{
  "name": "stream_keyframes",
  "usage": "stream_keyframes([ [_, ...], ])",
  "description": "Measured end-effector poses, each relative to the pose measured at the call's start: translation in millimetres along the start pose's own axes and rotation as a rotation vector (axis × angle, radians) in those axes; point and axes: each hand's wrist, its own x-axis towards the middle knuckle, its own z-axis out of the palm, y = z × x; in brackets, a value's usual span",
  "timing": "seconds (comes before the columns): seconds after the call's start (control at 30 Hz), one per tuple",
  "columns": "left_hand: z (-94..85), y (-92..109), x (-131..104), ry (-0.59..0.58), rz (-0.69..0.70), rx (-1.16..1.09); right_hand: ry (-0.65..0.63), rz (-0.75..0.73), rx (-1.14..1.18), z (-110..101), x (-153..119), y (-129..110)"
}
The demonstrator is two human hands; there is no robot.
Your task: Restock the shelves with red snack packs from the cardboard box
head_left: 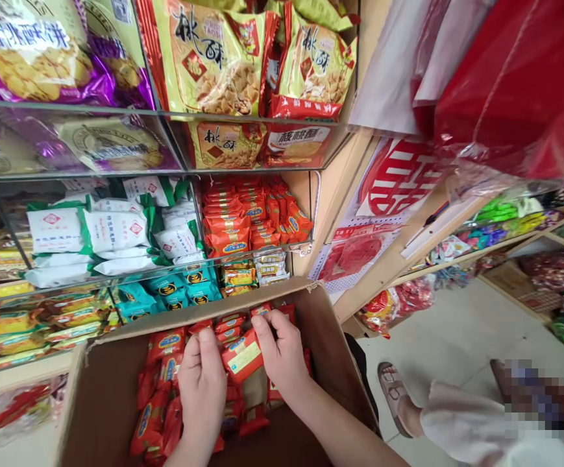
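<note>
Both my hands are over an open cardboard box [311, 324] holding several red snack packets [152, 415]. Between them is a red packet [243, 357] with a yellow label facing up. My left hand [202, 383] pinches its left end with thumb and curled fingers. At the packet's upper right end, my right hand [282, 350] closes its thumb and fingers on it. Behind the box, red packets like these [228, 227] are stacked in a shelf compartment.
Glass-fronted shelves [116, 113] hold white-green packets [116, 227], teal packets [174, 288] and large biscuit bags [213, 58]. Red bags [515, 91] hang at the upper right. A person's sandalled foot [398, 395] is on the floor right of the box.
</note>
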Motion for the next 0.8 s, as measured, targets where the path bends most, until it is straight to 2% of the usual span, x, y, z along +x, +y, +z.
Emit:
stream_keyframes([
  [0.1, 2.8, 4, -3, 0.046, -0.039, -0.034, 0.040, 0.079, 0.069, 4, -5, -1],
  [0.2, 1.9, 4, -4, 0.011, -0.054, -0.023, 0.083, 0.132, 0.118, 6, -9, 3],
  [0.27, -0.9, 4, -1, -0.004, 0.013, 0.063, 0.099, 0.119, 0.123, 5, -10, 5],
  [0.4, -7.0, 11, 6, 0.029, 0.219, 0.215, 0.069, 0.000, 0.068, 0, -9, 3],
  [0.5, -8.6, 17, 8, 0.030, 0.273, 0.226, 0.077, -0.095, 0.013, -3, -8, -1],
  [0.67, -5.4, 14, 7, 0.027, 0.157, 0.116, 0.152, -0.156, -0.075, -3, -7, -6],
  [0.8, -1.8, 9, 9, -0.038, 0.028, 0.016, 0.175, -0.228, -0.144, -4, -7, -6],
])
